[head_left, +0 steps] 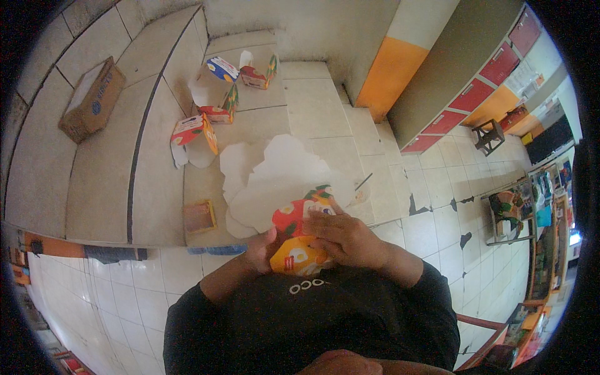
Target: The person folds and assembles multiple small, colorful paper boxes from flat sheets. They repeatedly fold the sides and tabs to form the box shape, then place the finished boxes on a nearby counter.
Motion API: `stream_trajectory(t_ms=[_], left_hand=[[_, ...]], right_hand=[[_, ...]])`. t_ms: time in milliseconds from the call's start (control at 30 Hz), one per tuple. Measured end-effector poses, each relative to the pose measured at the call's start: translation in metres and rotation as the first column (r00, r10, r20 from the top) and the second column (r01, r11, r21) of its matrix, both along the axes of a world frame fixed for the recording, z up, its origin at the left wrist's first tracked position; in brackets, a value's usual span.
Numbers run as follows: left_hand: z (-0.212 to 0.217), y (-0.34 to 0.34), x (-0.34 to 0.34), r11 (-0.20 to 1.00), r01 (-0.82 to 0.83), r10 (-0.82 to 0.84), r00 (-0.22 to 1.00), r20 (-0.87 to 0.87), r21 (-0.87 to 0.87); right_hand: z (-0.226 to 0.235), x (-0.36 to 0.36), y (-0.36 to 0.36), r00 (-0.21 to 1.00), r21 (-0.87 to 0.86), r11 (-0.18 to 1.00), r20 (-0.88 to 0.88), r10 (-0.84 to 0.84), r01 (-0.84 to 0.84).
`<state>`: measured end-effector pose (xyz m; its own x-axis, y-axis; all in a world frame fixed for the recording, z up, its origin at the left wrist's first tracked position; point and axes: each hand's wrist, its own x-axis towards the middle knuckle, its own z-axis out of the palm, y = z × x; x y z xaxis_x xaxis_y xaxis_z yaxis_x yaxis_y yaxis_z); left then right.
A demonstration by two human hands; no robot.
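From the head camera, both hands meet close in front of the chest on a printed carton blank (299, 236), red and orange-yellow with white and green patches. Its long axis runs roughly from the body outward toward the tiled counter (100, 181), slightly tilted to the right, with the orange end nearest the black shirt and the red end pointing away. The left hand (261, 249) grips the near left edge, thumb curled over the print; the right hand (345, 237) lies closed over the right side, fingers spread across the top face. How far the blank is folded cannot be told, since the hands cover much of it. Beyond it lies a stack of white flat blanks (275, 178), and farther back stand folded cartons (195, 132). A brown cardboard box (92, 99) sits at the far left.
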<state>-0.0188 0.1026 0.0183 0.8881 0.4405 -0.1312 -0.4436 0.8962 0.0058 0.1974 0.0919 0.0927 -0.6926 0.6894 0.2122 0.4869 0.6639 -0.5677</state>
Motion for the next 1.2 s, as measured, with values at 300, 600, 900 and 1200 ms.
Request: stream_trajectory(t_ms=[300,600,900,1200], left_hand=[[0.069,0.014,-0.006,0.512,0.168,0.356,0.851,-0.386,0.843],[0.07,0.012,-0.006,0.716,0.135,0.258,0.86,-0.44,0.685],[0.059,0.008,-0.008,0.759,0.172,0.182,0.87,-0.458,0.628],[0.04,0.015,-0.009,0.898,-0.347,0.344,0.937,0.058,0.271]], right_hand=[[0.021,-0.006,0.017,0.873,0.011,0.956,-0.412,-0.262,0.293],[0.013,-0.024,0.016,0.903,-0.202,0.957,-0.336,-0.268,0.209],[0.003,-0.017,0.022,0.994,0.119,0.991,-0.099,-0.055,0.067],[0.001,-0.014,0.026,0.857,0.076,0.958,-0.432,0.282,-0.277]])
